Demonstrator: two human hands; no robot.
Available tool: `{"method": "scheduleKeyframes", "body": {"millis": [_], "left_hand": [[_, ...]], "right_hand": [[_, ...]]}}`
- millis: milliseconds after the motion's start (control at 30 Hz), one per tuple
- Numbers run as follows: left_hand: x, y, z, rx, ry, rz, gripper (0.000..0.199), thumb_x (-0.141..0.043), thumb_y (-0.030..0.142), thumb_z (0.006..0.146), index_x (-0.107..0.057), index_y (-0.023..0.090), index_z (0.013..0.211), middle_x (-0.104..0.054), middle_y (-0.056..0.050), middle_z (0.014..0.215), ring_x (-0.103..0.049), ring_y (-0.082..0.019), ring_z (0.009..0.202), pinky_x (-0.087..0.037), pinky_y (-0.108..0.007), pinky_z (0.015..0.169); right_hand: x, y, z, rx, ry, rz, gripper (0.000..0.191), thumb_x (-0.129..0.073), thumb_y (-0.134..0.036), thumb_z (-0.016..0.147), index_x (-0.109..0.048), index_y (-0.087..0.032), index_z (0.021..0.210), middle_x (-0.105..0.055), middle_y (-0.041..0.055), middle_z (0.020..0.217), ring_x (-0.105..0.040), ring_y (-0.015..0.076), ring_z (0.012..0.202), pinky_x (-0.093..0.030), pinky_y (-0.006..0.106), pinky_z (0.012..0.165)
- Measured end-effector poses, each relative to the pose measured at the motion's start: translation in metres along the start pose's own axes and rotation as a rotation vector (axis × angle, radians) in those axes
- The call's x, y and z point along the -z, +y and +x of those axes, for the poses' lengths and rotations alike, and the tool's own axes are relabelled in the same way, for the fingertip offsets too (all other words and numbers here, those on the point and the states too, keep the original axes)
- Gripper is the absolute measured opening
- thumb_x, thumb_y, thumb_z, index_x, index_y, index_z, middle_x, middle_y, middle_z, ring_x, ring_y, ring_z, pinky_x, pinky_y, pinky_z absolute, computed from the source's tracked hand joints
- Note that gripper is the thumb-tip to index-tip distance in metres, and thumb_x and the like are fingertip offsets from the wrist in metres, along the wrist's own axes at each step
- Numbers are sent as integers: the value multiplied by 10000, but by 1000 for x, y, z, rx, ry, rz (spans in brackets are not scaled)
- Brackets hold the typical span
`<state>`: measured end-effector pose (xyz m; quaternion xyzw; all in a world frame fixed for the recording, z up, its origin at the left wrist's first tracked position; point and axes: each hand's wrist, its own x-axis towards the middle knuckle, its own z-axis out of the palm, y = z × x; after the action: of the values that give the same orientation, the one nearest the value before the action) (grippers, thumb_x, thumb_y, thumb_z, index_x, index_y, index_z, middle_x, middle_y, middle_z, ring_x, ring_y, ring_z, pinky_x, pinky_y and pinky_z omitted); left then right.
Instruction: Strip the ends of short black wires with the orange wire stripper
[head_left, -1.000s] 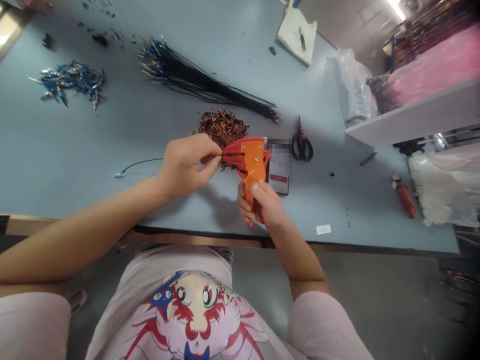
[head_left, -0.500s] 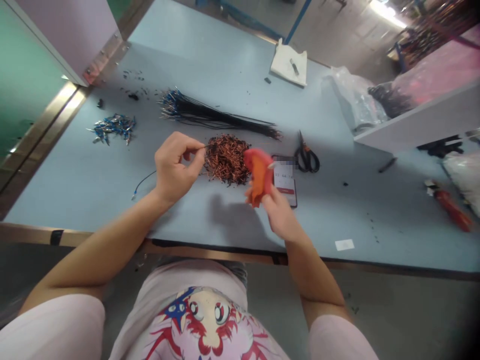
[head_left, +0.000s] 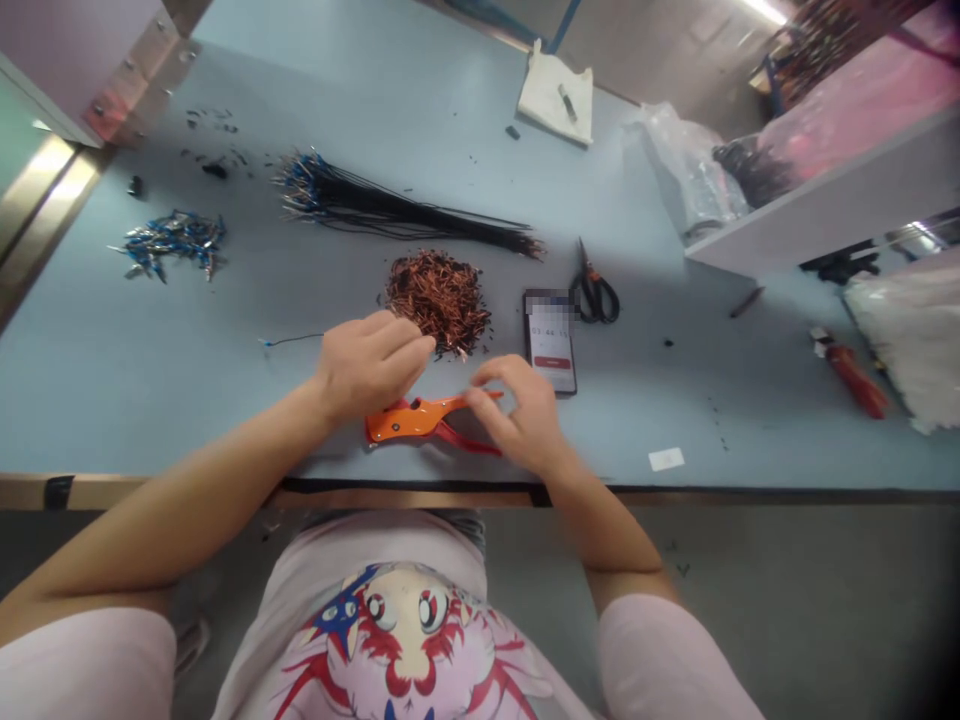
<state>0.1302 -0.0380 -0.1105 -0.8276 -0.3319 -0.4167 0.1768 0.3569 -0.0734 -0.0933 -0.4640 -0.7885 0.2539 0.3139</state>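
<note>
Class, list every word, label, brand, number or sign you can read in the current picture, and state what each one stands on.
"03 44 1", final digit unclear: on the screen of the phone.
Lettering on its red button: too small and blurred.
White slip on the table: any marks too faint to read.
Orange tool: no readable lettering.
</note>
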Motion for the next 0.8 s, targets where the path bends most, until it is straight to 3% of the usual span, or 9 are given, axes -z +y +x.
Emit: {"method": "scheduleKeyframes", "body": {"millis": [67, 200, 333, 433, 600, 700, 800], "left_hand": [[-2, 7, 0, -100, -16, -29, 97, -612, 154, 874, -630, 222, 807, -672, 28, 699, -540, -123, 584, -353, -262, 488], [-2, 17, 2, -195, -42, -77, 136, -582, 198, 915, -639, 227, 795, -651, 29, 673, -480, -113, 537, -341, -266, 485], [-4, 17, 2, -124, -49, -189, 129, -626, 182, 884, -611, 208, 758, -653, 21, 681, -501, -118, 562, -348, -261, 499], [-1, 18, 3, -65, -132, -288, 144, -582, 160, 892, -613, 197, 757, -669, -2, 713, -571, -123, 619, -363, -248, 516], [14, 18, 14, 4, -240, -369, 224, -523, 166, 910, -630, 204, 717, -663, -11, 694, -577, -127, 599, -362, -261, 503], [20, -8, 17, 189, -132, -364, 176, -572, 155, 841, -651, 224, 700, -641, 13, 639, -547, -117, 583, -386, -256, 524], [19, -44, 14, 471, 190, -313, 80, -715, 141, 697, -695, 203, 650, -601, 47, 564, -470, -69, 509, -326, -220, 466]], "right_hand": [[5, -1, 2, -106, 54, 118, 177, -538, -327, 968, -628, -206, 876, -679, 56, 884, -619, 202, 860, -478, 378, 833], [7, 0, 6, -226, -110, 288, 117, -593, -301, 928, -650, -207, 889, -682, 38, 904, -624, 179, 850, -487, 325, 777], [6, 2, 6, -65, -138, 262, 120, -582, -228, 936, -638, -202, 834, -664, 36, 859, -599, 175, 835, -464, 325, 764], [6, 1, 5, 58, -129, 229, 135, -582, -173, 917, -619, -203, 791, -649, 26, 809, -572, 171, 791, -451, 344, 769], [14, 5, 5, 61, -115, 293, 179, -576, -107, 833, -551, -205, 686, -584, 1, 711, -530, 165, 717, -428, 338, 702], [27, 16, 8, 31, 37, 380, 203, -549, -87, 772, -512, -209, 614, -526, -13, 661, -516, 158, 678, -419, 327, 667], [34, 28, 13, -65, 193, 301, 168, -591, -122, 794, -602, -217, 656, -575, -17, 677, -545, 151, 669, -439, 319, 671]]}}
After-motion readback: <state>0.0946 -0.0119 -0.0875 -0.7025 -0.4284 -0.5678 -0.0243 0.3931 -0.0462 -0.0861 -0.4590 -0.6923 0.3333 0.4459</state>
